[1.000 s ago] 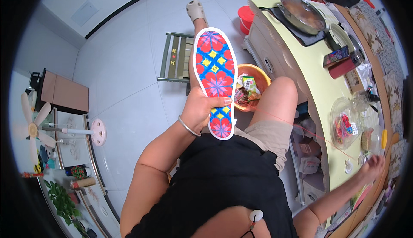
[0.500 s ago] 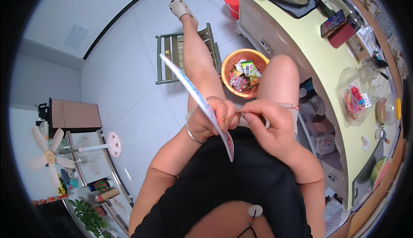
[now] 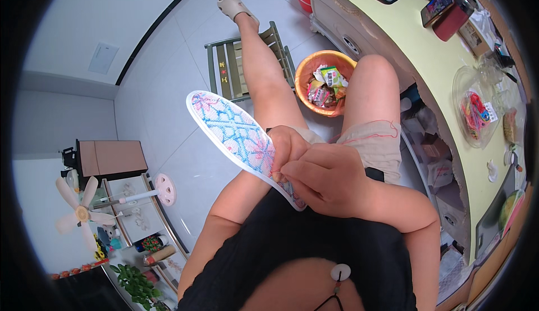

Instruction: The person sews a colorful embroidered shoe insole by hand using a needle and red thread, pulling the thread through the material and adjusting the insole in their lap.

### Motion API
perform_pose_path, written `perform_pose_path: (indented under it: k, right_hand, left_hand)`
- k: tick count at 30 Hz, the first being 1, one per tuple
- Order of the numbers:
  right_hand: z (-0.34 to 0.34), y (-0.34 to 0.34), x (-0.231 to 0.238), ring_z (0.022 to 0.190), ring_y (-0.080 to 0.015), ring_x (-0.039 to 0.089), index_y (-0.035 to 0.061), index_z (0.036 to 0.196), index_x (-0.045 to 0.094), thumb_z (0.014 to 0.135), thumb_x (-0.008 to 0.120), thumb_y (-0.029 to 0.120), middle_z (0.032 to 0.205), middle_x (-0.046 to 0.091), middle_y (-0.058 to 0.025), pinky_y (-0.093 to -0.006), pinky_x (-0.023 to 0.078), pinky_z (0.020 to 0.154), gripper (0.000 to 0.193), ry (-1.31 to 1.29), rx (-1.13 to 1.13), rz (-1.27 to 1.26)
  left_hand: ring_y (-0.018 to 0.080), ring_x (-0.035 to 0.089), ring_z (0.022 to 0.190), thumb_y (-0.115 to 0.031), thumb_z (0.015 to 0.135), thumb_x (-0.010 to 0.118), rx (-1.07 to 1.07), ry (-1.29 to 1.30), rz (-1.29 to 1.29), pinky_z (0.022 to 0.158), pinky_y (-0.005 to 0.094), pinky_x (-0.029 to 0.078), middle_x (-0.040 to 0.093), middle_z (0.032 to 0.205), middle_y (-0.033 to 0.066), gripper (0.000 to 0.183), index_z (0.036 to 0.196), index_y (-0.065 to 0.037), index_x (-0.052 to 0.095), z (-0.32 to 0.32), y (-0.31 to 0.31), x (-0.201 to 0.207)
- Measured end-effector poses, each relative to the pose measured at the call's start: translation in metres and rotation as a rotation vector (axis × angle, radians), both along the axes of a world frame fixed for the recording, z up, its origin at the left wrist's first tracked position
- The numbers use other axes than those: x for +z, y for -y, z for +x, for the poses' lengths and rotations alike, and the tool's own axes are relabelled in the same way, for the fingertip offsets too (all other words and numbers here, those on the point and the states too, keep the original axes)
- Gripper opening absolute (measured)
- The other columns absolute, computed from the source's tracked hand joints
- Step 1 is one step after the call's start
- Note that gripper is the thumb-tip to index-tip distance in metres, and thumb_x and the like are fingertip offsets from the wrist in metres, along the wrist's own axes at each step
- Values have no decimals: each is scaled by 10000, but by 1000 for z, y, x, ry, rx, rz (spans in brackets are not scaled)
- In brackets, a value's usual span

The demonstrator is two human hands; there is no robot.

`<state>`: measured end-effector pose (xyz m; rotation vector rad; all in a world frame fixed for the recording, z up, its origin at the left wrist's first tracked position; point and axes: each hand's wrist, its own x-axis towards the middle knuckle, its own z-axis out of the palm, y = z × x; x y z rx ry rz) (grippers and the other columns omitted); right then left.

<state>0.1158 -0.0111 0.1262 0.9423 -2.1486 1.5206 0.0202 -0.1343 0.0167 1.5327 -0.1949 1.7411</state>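
An embroidered insole (image 3: 230,126) with a white rim and a blue and pink pattern lies tilted in front of my lap, its patterned face turned up. My left hand (image 3: 286,144) grips it by the edge near its lower half, with part of the fingers hidden. Over the lower part of the insole, my right hand (image 3: 331,177) is closed in a pinch, its fingertips at the patterned surface. A bit of red thread shows at those fingertips; whatever they pinch is too small to make out. More red thread (image 3: 368,137) trails loosely across the shorts on my right thigh.
Between my knees stands an orange bin (image 3: 304,86) holding wrappers. A green folding stool (image 3: 220,75) is beside my left leg. Along the right runs a pale counter (image 3: 415,58) with a phone (image 3: 436,7) and a clear tray of coloured thread (image 3: 477,117). A fan (image 3: 82,214) stands left.
The insole has turned from edge-on to show its patterned face. My right hand has moved left onto its lower part, from beside my left fingers. Thread now lies farther across the right thigh.
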Motion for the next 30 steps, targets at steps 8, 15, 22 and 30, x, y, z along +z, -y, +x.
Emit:
perform_pose_path:
  k: [8, 15, 22, 30]
  right_hand:
    - [1, 0, 4, 576, -225, 573, 87, 837, 635, 677, 661, -16, 673, 575, -31, -313, 434, 495, 192, -5, -14, 30]
    - [3, 1, 1, 582, -219, 573, 96, 842, 636, 684, 659, -7, 680, 577, -25, -311, 429, 493, 190, 7, -18, 32]
    - [3, 1, 2, 582, -217, 572, 106, 842, 638, 697, 650, 3, 684, 580, -25, -309, 423, 491, 179, 23, -17, 34]
    - [3, 2, 1, 586, -220, 574, 106, 844, 635, 698, 639, -4, 679, 571, -26, -312, 422, 490, 184, 30, -16, 45]
  left_hand:
    - [247, 562, 777, -72, 778, 700, -32, -43, 38, 687, 325, 436, 598, 854, 121, 121, 859, -9, 636, -3, -4, 4]
    - [258, 574, 814, -81, 793, 694, -49, -52, 58, 710, 332, 449, 604, 893, 130, 144, 899, 1, 639, -2, -6, 6]
    - [293, 573, 947, -114, 833, 670, -56, -68, 95, 806, 346, 463, 589, 1043, 159, 268, 1045, 37, 608, -6, -9, 8]
    - [295, 581, 900, -120, 833, 669, -74, -72, 80, 775, 343, 469, 600, 1002, 158, 251, 1024, 35, 614, -5, -8, 4]
